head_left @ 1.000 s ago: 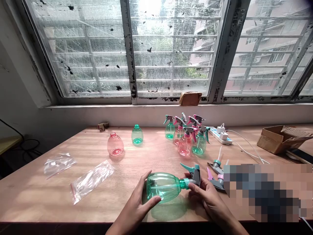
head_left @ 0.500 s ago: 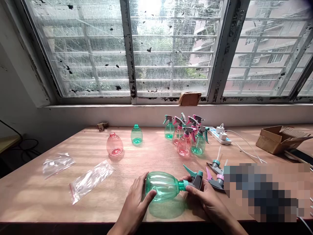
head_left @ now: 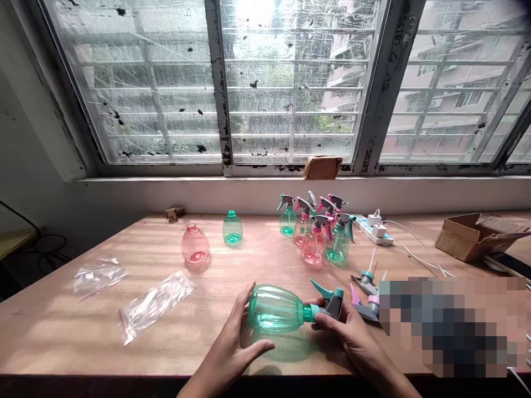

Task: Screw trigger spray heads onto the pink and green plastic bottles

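A clear green spray bottle (head_left: 276,310) lies on its side in the air just above the table's front part, its neck to the right. My right hand (head_left: 352,334) is closed round the collar where the grey and teal spray head (head_left: 332,304) meets the neck. At the bottle's base, my left hand (head_left: 232,342) is open, its thumb stretched out below and apart from the bottle; its fingers are near the base, and whether they touch cannot be told. Two loose spray heads, one teal (head_left: 367,279) and one pink (head_left: 372,307), lie right of my right hand.
Without heads stand a pink bottle (head_left: 195,246) and a green bottle (head_left: 233,229). Several finished spray bottles (head_left: 313,246) cluster at the back. Plastic bags (head_left: 155,304) lie left; a power strip (head_left: 375,232) and cardboard box (head_left: 468,237) are right. A blurred patch hides the right front.
My left thumb has come off the bottle and the left hand has opened. The bottle's base end has risen slightly, while my right hand keeps its hold near the neck.
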`<state>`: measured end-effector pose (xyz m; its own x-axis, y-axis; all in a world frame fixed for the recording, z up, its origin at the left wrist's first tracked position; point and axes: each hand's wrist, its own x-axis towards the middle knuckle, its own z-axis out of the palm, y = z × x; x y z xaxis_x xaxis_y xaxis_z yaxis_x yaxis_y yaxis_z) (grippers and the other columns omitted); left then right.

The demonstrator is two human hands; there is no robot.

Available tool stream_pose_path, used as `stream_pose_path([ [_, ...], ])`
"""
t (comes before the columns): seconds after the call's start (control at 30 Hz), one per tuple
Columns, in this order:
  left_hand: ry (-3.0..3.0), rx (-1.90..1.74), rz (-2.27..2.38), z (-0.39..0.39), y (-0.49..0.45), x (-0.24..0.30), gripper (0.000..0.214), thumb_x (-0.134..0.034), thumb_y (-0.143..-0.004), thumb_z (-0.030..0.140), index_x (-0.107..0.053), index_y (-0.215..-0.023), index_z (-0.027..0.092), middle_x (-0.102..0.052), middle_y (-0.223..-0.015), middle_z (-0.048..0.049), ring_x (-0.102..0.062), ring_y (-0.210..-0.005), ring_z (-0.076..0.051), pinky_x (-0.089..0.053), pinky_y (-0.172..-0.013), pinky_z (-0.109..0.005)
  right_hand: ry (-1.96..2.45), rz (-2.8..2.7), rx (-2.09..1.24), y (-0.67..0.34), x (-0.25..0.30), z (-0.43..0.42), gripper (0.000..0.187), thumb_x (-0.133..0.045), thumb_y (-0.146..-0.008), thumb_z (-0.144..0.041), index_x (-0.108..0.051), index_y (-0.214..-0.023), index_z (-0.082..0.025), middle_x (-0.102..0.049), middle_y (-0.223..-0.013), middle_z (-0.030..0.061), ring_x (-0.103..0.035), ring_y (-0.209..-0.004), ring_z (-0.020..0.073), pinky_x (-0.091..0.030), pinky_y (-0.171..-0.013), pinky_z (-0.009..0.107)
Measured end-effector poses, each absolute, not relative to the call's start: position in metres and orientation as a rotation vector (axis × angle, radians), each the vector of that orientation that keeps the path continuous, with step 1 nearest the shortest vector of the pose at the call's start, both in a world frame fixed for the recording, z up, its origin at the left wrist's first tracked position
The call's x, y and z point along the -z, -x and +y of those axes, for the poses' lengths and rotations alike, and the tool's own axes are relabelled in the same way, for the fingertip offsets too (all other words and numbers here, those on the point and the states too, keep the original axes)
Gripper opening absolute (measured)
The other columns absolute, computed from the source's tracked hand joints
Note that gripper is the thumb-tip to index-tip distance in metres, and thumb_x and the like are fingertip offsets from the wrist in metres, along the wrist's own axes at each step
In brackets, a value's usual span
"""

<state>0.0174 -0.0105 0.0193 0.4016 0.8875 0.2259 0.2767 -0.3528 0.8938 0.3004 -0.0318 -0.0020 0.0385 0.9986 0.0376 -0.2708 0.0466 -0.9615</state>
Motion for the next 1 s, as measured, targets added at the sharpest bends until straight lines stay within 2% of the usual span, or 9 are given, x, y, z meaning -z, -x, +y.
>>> stream_pose_path([
  [0.1,-1.705,-0.947,1.072,-0.012,-0.018,-0.023,0.077,-0.062,-0.095,0.056,-0.029,-0.159,0.029,-0.035,-0.167,-0.0113,-0.036,-0.152,-0.037,-0.029,-0.125,-0.053,1.001,-1.003,-1.281,-0.302,0.006,-0.031,0.042,-0.093,-0.070,-0.040,-0.078,-0.104,-0.020,-0.080,-0.110,0.0087,-0.069,-0.089,0.0251,-0.053,-0.085,0.037],
  [0.2,-1.647,-0.924,1.125,-0.012,-0.018,-0.025,0.070,-0.049,-0.100,0.062,-0.035,-0.158,0.026,-0.034,-0.169,-0.0096,-0.025,-0.156,-0.035,-0.018,-0.129,-0.054,0.996,-1.011,-1.272,-0.301,0.007,-0.031,0.040,-0.092,-0.073,-0.039,-0.078,-0.105,-0.020,-0.079,-0.110,0.0084,-0.068,-0.086,0.0240,-0.052,-0.084,0.037],
  [0.3,-1.681,-0.910,1.094,-0.012,-0.017,-0.025,0.064,-0.051,-0.101,0.058,-0.038,-0.156,0.028,-0.036,-0.168,-0.0069,-0.025,-0.157,-0.033,-0.014,-0.130,-0.052,0.989,-1.023,-1.285,-0.302,0.008,-0.030,0.040,-0.092,-0.072,-0.040,-0.078,-0.103,-0.019,-0.079,-0.105,0.0079,-0.067,-0.085,0.0238,-0.052,-0.081,0.036],
  [0.43,-1.731,-0.926,0.926,-0.012,-0.016,-0.022,0.067,-0.056,-0.100,0.053,-0.030,-0.159,0.034,-0.029,-0.171,-0.0060,-0.032,-0.154,-0.035,-0.029,-0.126,-0.051,0.985,-1.051,-1.306,-0.304,0.012,-0.027,0.041,-0.090,-0.075,-0.043,-0.077,-0.104,-0.018,-0.078,-0.094,0.0077,-0.067,-0.084,0.0242,-0.052,-0.078,0.035],
  [0.53,-1.805,-0.947,0.942,-0.015,-0.016,-0.022,0.072,-0.059,-0.099,0.051,-0.025,-0.161,0.035,-0.024,-0.172,-0.0061,-0.025,-0.156,-0.033,-0.021,-0.128,-0.051,0.985,-1.047,-1.300,-0.306,0.015,-0.026,0.040,-0.088,-0.077,-0.043,-0.076,-0.105,-0.018,-0.077,-0.091,0.0068,-0.067,-0.082,0.0229,-0.052,-0.077,0.033],
  [0.6,-1.766,-0.964,0.983,-0.016,-0.017,-0.022,0.075,-0.060,-0.098,0.054,-0.025,-0.161,0.034,-0.026,-0.171,-0.0072,-0.026,-0.156,-0.034,-0.021,-0.128,-0.053,0.979,-1.040,-1.307,-0.306,0.016,-0.026,0.039,-0.089,-0.077,-0.043,-0.075,-0.105,-0.018,-0.076,-0.090,0.0063,-0.067,-0.081,0.0220,-0.052,-0.076,0.032],
  [0.7,-1.649,-0.982,1.046,-0.014,-0.019,-0.023,0.072,-0.054,-0.099,0.060,-0.028,-0.159,0.031,-0.029,-0.170,-0.0093,-0.031,-0.153,-0.035,-0.026,-0.126,-0.055,0.961,-1.028,-1.320,-0.305,0.017,-0.026,0.038,-0.089,-0.077,-0.042,-0.075,-0.104,-0.019,-0.076,-0.090,0.0060,-0.066,-0.080,0.0216,-0.052,-0.074,0.031],
  [0.83,-1.624,-0.939,1.100,-0.010,-0.019,-0.021,0.067,-0.047,-0.101,0.062,-0.032,-0.157,0.028,-0.035,-0.168,-0.0102,-0.029,-0.155,-0.034,-0.023,-0.127,-0.053,0.952,-1.019,-1.335,-0.304,0.015,-0.026,0.039,-0.090,-0.076,-0.041,-0.076,-0.104,-0.018,-0.076,-0.090,0.0060,-0.066,-0.080,0.0211,-0.051,-0.073,0.030],
  [1.0,-1.715,-0.931,1.049,-0.008,-0.016,-0.015,0.069,-0.062,-0.097,0.052,-0.033,-0.155,0.029,-0.041,-0.163,-0.0132,-0.050,-0.140,-0.037,-0.040,-0.118,-0.053,0.950,-0.983,-1.323,-0.304,0.007,-0.029,0.037,-0.089,-0.077,-0.041,-0.077,-0.105,-0.019,-0.077,-0.099,0.0062,-0.064,-0.076,0.0177,-0.051,-0.072,0.028],
])
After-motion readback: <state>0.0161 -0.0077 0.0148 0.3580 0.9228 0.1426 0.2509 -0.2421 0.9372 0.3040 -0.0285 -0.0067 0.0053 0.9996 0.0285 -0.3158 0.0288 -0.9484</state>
